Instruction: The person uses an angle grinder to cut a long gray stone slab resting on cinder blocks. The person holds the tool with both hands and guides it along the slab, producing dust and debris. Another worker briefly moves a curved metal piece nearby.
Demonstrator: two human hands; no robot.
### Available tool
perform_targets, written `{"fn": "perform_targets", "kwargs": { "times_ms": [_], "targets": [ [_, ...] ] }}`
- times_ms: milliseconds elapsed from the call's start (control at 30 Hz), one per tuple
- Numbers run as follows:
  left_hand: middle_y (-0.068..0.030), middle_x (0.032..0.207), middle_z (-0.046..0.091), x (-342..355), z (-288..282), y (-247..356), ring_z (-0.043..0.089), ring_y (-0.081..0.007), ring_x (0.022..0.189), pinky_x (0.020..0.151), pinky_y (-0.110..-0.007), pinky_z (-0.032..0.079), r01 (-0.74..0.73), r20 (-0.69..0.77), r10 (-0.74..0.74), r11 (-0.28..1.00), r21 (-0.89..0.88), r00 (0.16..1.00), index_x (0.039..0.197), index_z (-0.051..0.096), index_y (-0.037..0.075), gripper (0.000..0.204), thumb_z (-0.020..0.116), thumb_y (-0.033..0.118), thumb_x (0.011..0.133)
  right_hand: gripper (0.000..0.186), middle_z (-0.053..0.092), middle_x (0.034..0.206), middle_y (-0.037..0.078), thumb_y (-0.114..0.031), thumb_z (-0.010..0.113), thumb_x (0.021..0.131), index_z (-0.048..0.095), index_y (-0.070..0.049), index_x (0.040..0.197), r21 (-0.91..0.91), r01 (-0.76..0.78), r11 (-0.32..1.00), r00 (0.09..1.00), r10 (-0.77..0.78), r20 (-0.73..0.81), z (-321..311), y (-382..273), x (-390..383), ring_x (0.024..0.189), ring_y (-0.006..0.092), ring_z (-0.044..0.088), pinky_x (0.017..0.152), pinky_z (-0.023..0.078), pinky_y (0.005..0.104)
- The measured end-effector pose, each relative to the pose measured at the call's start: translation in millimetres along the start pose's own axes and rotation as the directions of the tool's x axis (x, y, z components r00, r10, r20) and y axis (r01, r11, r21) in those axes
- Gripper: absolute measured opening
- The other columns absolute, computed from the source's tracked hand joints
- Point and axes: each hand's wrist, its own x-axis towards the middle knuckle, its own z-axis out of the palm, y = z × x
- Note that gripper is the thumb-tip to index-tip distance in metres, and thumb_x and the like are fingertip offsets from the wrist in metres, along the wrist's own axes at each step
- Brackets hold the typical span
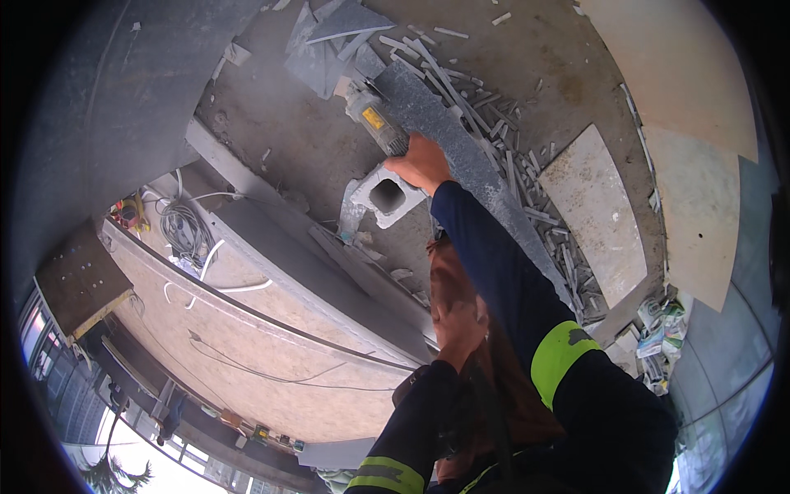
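My right hand [423, 161] is closed around the rear grip of a grey angle grinder [374, 118] with a yellow label. The grinder's head points away from me, at the left edge of a long grey stone slab [444, 123]; its disc cannot be made out. Just below the grinder stands a pale hollow block [363, 194] with a square hole, close to my right wrist. Nearer to me, my left hand [459, 328] lies on the brown cloth [448, 267] over my leg, fingers resting on it, no tool in them.
Narrow stone offcuts [514, 173] litter the floor right of the slab, and broken slab pieces [317, 62] lie beyond the grinder. A loose pale board [601, 214] lies at right. Leaning panels [313, 255] and a coiled cable [183, 230] are at left. Dust hangs in the air.
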Motion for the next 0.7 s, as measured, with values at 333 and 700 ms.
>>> {"fn": "perform_targets", "kwargs": {
  "times_ms": [333,700],
  "targets": [
    [-0.0108,0.144,0.067,0,7,-7,0.045,-0.0456,0.149,0.120,-0.060,0.041,0.003,0.023,-0.003,1.000,-0.014,1.000,0.132,0.076,0.011,0.050,0.064,0.048,0.101,0.061,0.076,0.110,0.032,-0.035,0.081,0.076,0.070,0.009,0.117,0.039,-0.018,0.999,0.999,0.017,0.031,-2,-7,13,0.108,0.0481,0.075,0.095,0.059,0.0507],
    [-0.0158,0.130,0.073,-1,7,-6,0.062,-0.0323,0.134,0.129,-0.056,0.024,-0.070,-0.047,0.071,0.997,0.021,0.996,0.129,0.076,0.008,0.050,0.063,0.048,0.101,0.062,0.075,0.116,0.033,-0.036,0.082,0.076,0.069,0.008,0.119,0.008,-0.024,1.000,0.999,0.024,0.037,1,1,5,0.111,0.0485,0.074,0.097,0.059,0.0500]
  ]
}}
